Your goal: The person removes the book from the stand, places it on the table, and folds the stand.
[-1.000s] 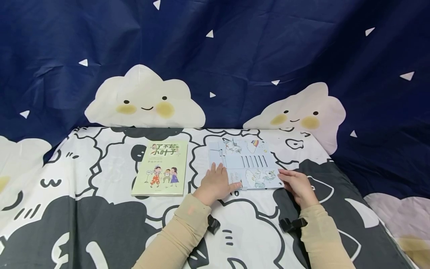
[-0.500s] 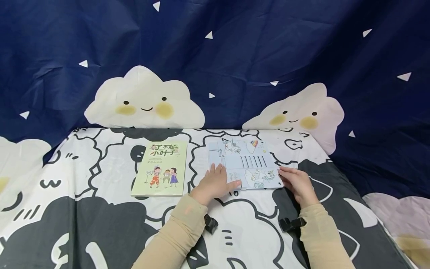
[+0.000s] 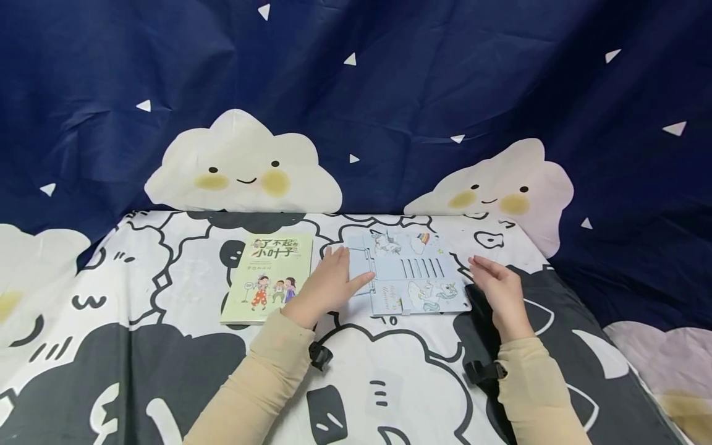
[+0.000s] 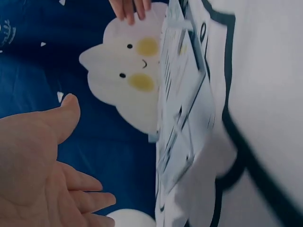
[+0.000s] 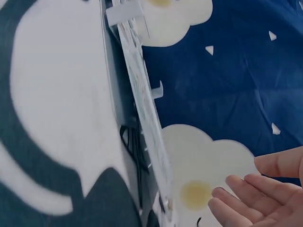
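A light blue book stand printed with unicorns and a rainbow lies nearly flat, with slots across its middle and thin wire supports at its left end. My left hand is off the stand's left end, fingers straight and thumb spread toward it. In the left wrist view that same hand holds nothing. Past the stand's right edge, my right hand has its fingers extended; the right wrist view shows its palm bare. A pale green book with cartoon people on its cover lies left of the stand, partly behind my left hand.
A black and white cartoon cloth covers the surface. Behind it hangs a dark blue curtain with smiling clouds. Black straps circle both wrists.
My left hand has come off the stand and moved left toward the book, uncovering the stand's left end. My right hand has let go of the right edge and risen slightly.
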Available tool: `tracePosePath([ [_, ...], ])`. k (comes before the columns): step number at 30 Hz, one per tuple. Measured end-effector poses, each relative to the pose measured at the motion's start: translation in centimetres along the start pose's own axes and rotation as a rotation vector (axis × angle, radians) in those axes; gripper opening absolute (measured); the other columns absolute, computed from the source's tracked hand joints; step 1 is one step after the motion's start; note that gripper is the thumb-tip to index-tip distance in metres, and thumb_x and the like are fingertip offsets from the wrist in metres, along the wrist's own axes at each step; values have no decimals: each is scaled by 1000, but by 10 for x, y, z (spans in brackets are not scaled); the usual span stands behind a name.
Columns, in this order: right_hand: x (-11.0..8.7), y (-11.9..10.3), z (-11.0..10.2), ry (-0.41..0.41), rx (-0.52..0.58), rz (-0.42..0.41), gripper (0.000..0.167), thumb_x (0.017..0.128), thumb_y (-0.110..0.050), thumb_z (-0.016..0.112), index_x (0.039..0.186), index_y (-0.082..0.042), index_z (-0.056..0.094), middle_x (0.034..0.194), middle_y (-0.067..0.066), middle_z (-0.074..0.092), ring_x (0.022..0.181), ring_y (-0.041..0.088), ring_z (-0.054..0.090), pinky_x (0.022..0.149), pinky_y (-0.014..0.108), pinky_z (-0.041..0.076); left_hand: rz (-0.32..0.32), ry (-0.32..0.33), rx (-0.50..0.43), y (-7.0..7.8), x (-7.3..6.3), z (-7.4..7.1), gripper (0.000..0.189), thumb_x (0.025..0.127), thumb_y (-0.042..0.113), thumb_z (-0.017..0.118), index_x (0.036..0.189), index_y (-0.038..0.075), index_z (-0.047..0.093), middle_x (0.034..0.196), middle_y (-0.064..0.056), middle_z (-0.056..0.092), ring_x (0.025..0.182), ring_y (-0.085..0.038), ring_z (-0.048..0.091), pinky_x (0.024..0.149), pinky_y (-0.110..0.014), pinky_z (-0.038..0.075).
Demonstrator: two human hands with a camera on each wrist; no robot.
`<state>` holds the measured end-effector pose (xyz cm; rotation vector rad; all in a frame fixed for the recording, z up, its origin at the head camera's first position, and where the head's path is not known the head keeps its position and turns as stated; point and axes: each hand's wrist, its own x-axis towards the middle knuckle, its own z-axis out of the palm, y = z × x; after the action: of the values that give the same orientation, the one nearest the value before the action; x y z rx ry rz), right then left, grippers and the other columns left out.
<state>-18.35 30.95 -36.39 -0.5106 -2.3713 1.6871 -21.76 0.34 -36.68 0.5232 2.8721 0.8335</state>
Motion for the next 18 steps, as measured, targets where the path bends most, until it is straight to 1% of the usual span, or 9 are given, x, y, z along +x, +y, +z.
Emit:
tracePosePath([
  [3,-5,-7,6,-1,-67,-58,48,101,-24,56,145,-5,50,143,7,57,115,-6,55,106,23,45,8,39,8,-7,-3,-8,89,99,58,47,153,-8,24,162,-23,22,153,-40,8,123,-52,17],
  [5,-8,-11,11,-5,-99,-107,47,101,-24,57,144,-5,51,145,11,55,116,-5,56,106,22,44,5,54,25,-12,-6,-14,90,99,59,46,153,-8,22,163,-22,21,153,-40,6,123,-53,15],
  [8,-11,-15,18,-15,-146,-183,46,100,-23,59,143,-5,53,144,11,56,123,5,59,101,13,45,1,71,41,-19,-10,-21,91,98,60,46,154,-8,21,163,-23,19,153,-39,3,124,-53,10],
  [10,-13,-16,23,-28,-177,-238,47,100,-24,60,142,-5,53,144,12,55,130,17,57,101,14,45,-2,86,61,-24,-14,-24,91,98,60,46,154,-7,20,163,-22,18,153,-38,2,124,-53,8],
  [12,-15,-17,27,-49,-212,-291,49,100,-26,60,143,-4,53,146,13,54,135,28,52,107,22,44,4,110,76,-29,-16,-27,91,98,60,46,155,-6,20,164,-22,16,153,-38,1,124,-54,8],
  [15,-17,-19,31,-80,-282,-353,52,99,-29,61,144,-4,51,148,16,50,137,35,48,113,38,40,9,145,97,-36,-21,-30,91,98,61,45,155,-4,19,165,-20,15,154,-39,0,123,-56,9],
  [18,-19,-20,35,-120,-372,-386,57,98,-34,62,146,-7,49,151,19,46,137,42,46,114,46,39,12,161,106,-42,-25,-32,92,97,62,46,156,-3,19,165,-19,15,154,-38,0,123,-57,10],
])
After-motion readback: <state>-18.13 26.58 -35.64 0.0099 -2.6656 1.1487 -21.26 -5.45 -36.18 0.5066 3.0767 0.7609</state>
